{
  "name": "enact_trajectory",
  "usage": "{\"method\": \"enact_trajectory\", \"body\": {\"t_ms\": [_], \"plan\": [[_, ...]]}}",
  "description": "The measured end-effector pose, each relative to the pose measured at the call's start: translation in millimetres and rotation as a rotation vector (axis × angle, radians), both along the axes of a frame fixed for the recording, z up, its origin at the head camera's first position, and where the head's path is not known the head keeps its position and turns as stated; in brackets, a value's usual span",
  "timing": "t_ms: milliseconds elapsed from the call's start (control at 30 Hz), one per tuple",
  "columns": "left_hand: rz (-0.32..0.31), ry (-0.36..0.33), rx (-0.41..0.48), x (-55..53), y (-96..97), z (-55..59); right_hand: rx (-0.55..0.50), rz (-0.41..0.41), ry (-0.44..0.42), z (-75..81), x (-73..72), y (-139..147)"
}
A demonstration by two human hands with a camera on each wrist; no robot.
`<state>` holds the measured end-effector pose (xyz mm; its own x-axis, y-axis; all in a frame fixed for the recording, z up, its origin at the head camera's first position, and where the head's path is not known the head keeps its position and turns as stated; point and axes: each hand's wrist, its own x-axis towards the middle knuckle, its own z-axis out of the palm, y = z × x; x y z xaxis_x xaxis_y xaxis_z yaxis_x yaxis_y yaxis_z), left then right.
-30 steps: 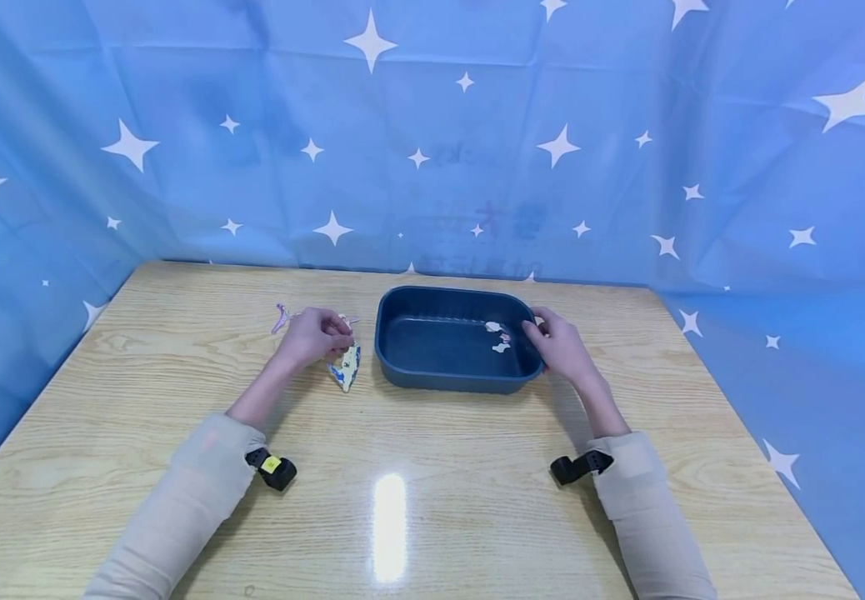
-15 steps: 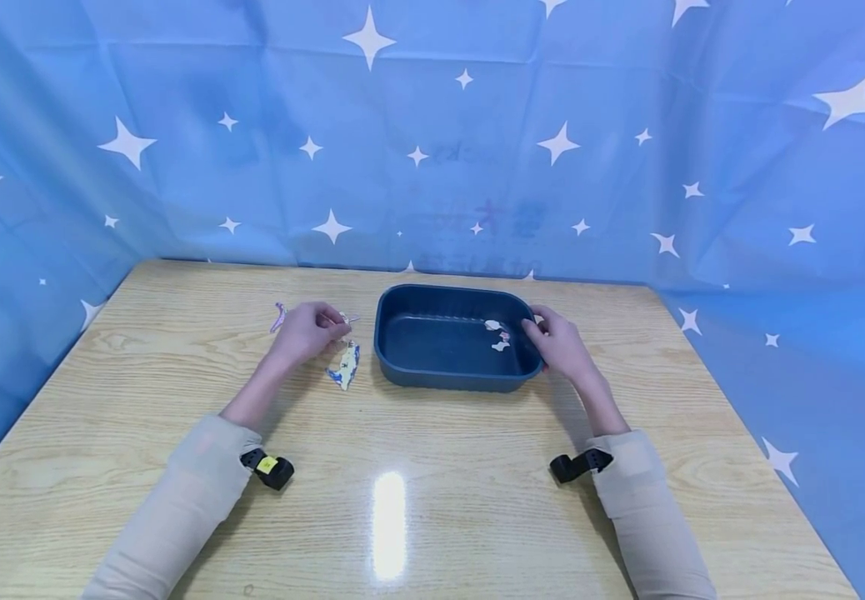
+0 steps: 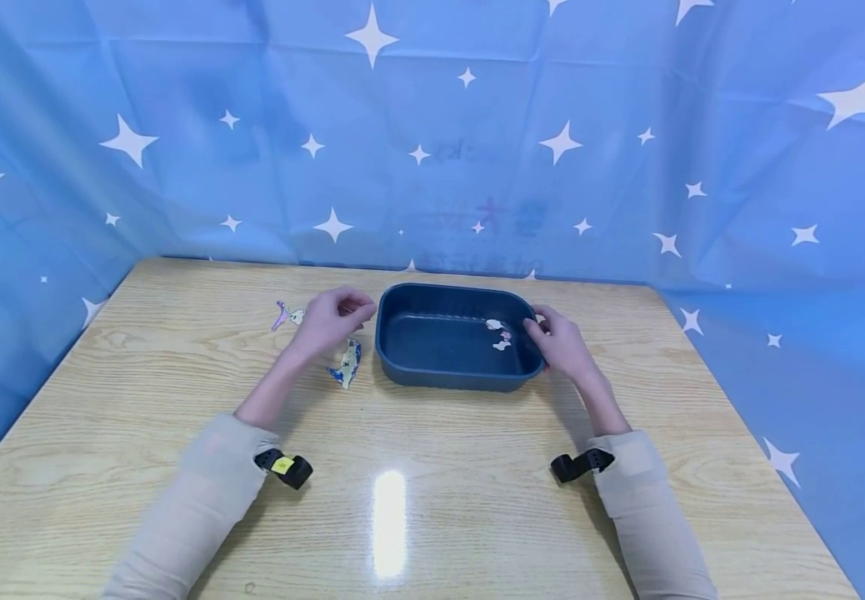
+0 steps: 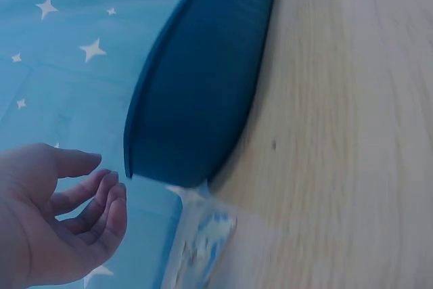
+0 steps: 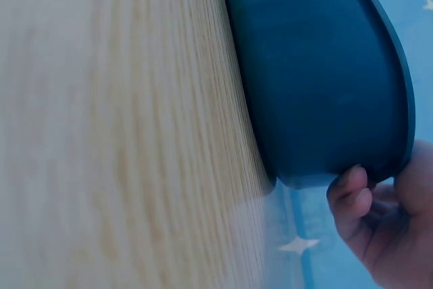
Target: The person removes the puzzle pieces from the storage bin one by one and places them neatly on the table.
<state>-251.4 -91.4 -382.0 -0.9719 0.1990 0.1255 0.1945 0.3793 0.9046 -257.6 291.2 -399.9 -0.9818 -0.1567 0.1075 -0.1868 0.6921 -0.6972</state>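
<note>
My right hand (image 3: 562, 343) grips the right end of a dark blue plastic bin (image 3: 455, 382), thumb over the rim and fingertips against the outer wall in the right wrist view. Several small pale flat pieces (image 3: 502, 345) lie in the bin's right part. Just off the bin's left rim hovers my left hand (image 3: 337, 318), its fingers bent and thumb tip close to them; I cannot tell whether it pinches something small. Below it on the table lies a cream-and-blue flat cut-out (image 3: 347, 364), blurred in the left wrist view. Left of this hand is a purple-and-white piece (image 3: 281, 315).
The wood-grain table (image 3: 477, 500) reaches back to a blue curtain (image 3: 267, 167) with white stars. Black wrist cameras sit on both sleeves, the left camera (image 3: 290, 468) with a yellow label.
My left hand has moved right and slightly away, from above the small pieces to the bin's left rim. A pale piece that showed by its fingertips is out of sight. The right hand stays put.
</note>
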Motion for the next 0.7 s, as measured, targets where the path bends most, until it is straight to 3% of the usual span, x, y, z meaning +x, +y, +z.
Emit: {"method": "enact_trajectory", "body": {"t_ms": [300, 700], "plan": [[-0.05, 0.079, 0.089, 1.3, 31.7, 6.3, 0.002, -0.006, 0.003, -0.9, 0.6, 0], [-0.157, 0.082, 0.11, 0.9, 79.0, 3.3, 0.016, -0.013, -0.012, 0.1, 0.6, 0]]}}
